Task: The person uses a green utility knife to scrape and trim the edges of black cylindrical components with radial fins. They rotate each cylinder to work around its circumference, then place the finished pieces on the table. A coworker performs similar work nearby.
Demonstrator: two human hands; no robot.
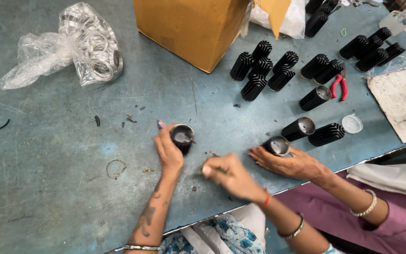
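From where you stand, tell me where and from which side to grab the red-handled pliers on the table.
Take the red-handled pliers by the two red grips, coming from the near side. They lie flat with the handles spread toward the table's near edge and the dark jaw end pointing away, up against a black finned cylinder. The handle end looks the less crowded approach, though another capped cylinder lies just to their left.

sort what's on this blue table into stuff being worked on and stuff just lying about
In hand:
- black finned metal cylinder, held by the left hand
- right hand, blurred, beside it
- black finned cylinder under a co-worker's hand

Lying about:
- red-handled pliers
- brown cardboard box
- clear plastic bag of metal rings
- round white cap
- loose black finned cylinders
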